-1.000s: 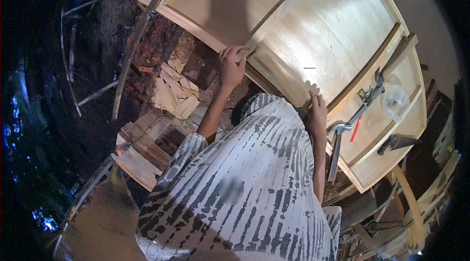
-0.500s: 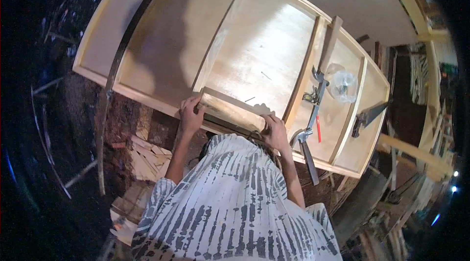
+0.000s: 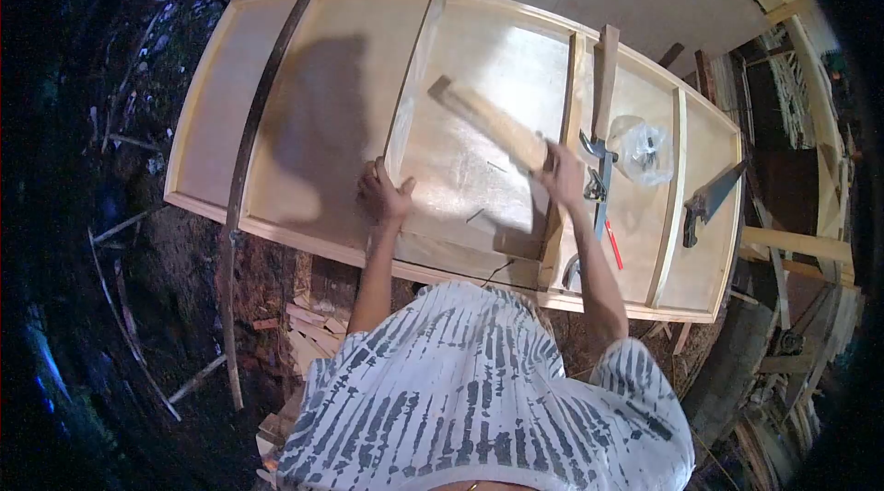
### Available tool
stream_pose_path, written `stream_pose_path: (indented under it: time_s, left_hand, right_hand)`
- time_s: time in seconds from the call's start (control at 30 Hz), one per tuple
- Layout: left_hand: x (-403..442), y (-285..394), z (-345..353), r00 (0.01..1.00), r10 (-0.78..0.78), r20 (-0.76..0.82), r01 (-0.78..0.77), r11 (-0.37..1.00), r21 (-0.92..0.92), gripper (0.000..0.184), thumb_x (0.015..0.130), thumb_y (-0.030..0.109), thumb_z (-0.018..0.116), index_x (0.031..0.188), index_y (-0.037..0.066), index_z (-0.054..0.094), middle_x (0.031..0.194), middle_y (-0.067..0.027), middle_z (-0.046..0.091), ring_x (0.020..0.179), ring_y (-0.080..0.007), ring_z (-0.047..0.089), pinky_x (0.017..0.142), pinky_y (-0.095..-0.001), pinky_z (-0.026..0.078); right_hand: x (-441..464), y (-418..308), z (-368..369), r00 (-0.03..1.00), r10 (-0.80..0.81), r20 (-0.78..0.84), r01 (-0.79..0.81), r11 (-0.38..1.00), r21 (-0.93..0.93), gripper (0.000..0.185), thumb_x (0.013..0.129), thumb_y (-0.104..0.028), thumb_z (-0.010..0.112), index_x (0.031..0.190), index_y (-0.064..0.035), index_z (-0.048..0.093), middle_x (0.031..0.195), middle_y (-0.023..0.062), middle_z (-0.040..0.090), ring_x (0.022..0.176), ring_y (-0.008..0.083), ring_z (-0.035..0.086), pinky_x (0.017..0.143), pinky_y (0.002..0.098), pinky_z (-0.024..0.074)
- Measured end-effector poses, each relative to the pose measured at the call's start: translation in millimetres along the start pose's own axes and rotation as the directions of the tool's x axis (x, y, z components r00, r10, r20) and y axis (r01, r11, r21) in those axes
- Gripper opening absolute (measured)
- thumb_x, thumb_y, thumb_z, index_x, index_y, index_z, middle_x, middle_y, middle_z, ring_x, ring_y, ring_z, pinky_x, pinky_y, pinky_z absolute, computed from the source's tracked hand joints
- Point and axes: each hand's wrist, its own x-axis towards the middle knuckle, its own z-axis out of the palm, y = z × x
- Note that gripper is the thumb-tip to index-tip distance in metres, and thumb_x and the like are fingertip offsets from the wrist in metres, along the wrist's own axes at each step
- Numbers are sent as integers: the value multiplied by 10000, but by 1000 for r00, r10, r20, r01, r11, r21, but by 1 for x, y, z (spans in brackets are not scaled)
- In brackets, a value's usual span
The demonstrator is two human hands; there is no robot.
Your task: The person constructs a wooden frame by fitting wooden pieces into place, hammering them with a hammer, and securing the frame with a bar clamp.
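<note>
A short wooden block (image 3: 488, 118), slightly blurred, is held at its near end by my right hand (image 3: 562, 178). It slants up and left over the panel. My left hand (image 3: 385, 195) grips the lower end of a wooden crosspiece (image 3: 419, 68), thumb on one side and fingers on the other. Both hands are over a large framed plywood panel (image 3: 322, 12) divided by several crosspieces. Two loose nails, one upper (image 3: 498, 166) and one lower (image 3: 476, 214), lie on the plywood between my hands. A hammer head (image 3: 572, 272) shows partly behind my right forearm.
On the panel's right part are a metal tool (image 3: 600, 155), a red pencil (image 3: 614, 245), a clear plastic bag (image 3: 645, 152) and a handsaw (image 3: 714, 201). A long dark bar (image 3: 262, 114) crosses the left part. Wood offcuts (image 3: 315, 330) lie below the near edge.
My right hand has lifted the block from the near edge and swung it up over the panel. My left hand has left the block and taken hold of the crosspiece.
</note>
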Motion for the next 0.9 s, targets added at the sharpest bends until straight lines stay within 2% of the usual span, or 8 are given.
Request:
stream_pose_path:
  time_s: [0.1,0.2,0.27,0.47,0.57,0.63,0.8,0.9]
  left_hand:
    - [13,1,30,1000,-21,-23,22,997,74,753,845,408,724,1448,86,409,1462,-231,425,1380,-421,352,1085,-583,330]
    - [52,33,49,984,-101,149,75,983,170,746,866,442,694,1451,75,411,1483,-229,412,1391,-430,341,1093,-586,327]
    - [66,46,68,985,-116,126,90,977,195,741,876,452,682,1448,59,419,1497,-223,403,1392,-429,341,1097,-580,327]
    - [101,55,110,980,-187,63,161,943,291,739,892,465,659,1460,55,421,1532,-192,384,1392,-415,354,1091,-574,336]
    - [104,70,129,985,-162,61,130,926,353,749,892,470,655,1468,62,407,1524,-186,394,1390,-407,361,1077,-572,353]
    - [118,90,123,990,-133,46,107,923,369,757,891,475,654,1473,64,397,1513,-184,405,1389,-404,363,1070,-571,362]
    - [120,103,134,984,-174,28,150,913,379,770,880,500,657,1465,69,402,1472,-171,432,1397,-381,361,1087,-557,350]
    - [106,111,121,980,-184,76,142,913,382,800,891,542,624,1486,68,377,1502,-171,399,1409,-383,344,1101,-557,339]
  right_hand:
    - [118,33,-8,997,35,63,-27,991,-131,751,657,-309,861,1321,-72,601,1135,168,676,1059,355,650,927,451,509]
    - [260,87,1,990,-43,136,72,973,-218,780,674,-391,839,1355,-114,580,1181,148,666,1151,368,594,999,488,460]
    - [336,119,13,974,-132,184,168,965,-201,770,684,-395,823,1363,-130,576,1211,149,653,1173,383,572,1025,497,444]
    - [461,184,65,922,-252,295,312,933,-179,830,700,-401,820,1429,-171,495,1337,158,582,1255,418,504,1070,523,406]
    - [463,204,81,973,-168,158,205,943,-262,903,747,-440,808,1500,-179,382,1473,173,431,1371,399,374,1161,549,284]
    - [452,191,75,965,-262,-6,255,944,-207,898,741,-504,803,1479,-173,415,1426,176,460,1365,393,381,1156,534,273]
    - [445,186,38,989,-81,125,117,942,-314,783,770,-516,771,1404,-151,494,1326,151,533,1289,354,460,1053,526,380]
    - [356,149,-2,998,28,56,-8,946,-325,791,752,-505,784,1390,-128,507,1296,142,547,1239,345,492,999,511,418]
